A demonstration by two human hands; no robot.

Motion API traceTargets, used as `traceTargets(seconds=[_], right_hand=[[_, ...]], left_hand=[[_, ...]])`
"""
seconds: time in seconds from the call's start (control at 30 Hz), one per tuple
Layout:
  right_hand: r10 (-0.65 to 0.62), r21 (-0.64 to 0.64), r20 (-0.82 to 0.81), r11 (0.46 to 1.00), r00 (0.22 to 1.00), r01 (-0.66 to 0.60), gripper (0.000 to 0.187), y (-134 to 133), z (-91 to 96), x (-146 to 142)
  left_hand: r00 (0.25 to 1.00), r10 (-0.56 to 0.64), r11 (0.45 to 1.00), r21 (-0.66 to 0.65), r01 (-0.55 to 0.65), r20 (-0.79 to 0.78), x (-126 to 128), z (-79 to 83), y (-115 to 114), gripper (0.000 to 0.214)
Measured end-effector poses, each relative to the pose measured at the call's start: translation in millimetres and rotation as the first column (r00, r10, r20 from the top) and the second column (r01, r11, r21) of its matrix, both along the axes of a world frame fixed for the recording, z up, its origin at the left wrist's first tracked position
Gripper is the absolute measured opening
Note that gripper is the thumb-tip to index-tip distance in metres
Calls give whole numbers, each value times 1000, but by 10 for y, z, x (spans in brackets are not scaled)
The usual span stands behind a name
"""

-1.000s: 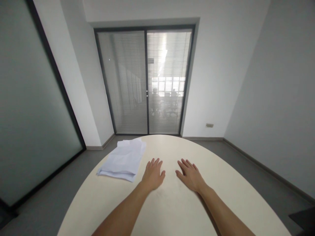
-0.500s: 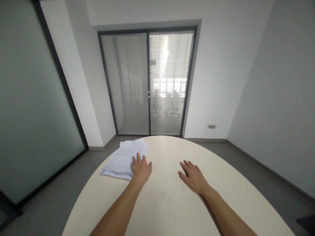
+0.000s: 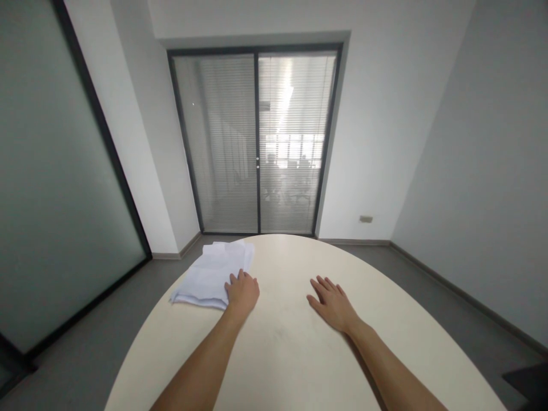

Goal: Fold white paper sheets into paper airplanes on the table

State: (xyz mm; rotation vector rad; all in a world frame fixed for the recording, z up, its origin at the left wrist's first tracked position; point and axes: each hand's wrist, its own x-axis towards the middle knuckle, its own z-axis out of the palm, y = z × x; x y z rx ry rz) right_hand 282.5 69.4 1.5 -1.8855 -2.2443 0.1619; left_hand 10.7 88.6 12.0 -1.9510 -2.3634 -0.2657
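Observation:
A folded white cloth (image 3: 209,277) lies on the far left part of the round cream table (image 3: 291,354). My left hand (image 3: 242,291) rests on the cloth's near right corner, its fingers curled over the edge of the fabric. My right hand (image 3: 331,303) lies flat on the bare tabletop to the right, palm down, fingers spread, holding nothing. Both forearms stretch across the table from the near edge.
Beyond the table is a grey floor (image 3: 372,257) and a sliding glass door with blinds (image 3: 257,142). A frosted glass partition (image 3: 47,188) stands at the left and a white wall (image 3: 483,171) at the right.
My left hand slid left from the bare tabletop onto the cloth's corner and its fingers have curled over the fabric. My right hand has stayed flat in place.

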Motion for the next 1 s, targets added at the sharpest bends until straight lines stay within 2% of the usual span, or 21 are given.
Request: traceTargets(seconds=[0.3,0.53,1.0], right_hand=[[0,11,8,1000,1000,0,64,-12,4,-3],[-1,7,4,1000,1000,1,64,-9,15,-3],[-4,11,-4,1000,1000,4,64,-5,1,1]], left_hand=[[1000,-8,1000,15,8,3,-19,19,-10,41],[1000,-13,999,-33,13,-18,-39,16,5,42],[999,-24,999,37,26,-43,-46,-24,14,50]])
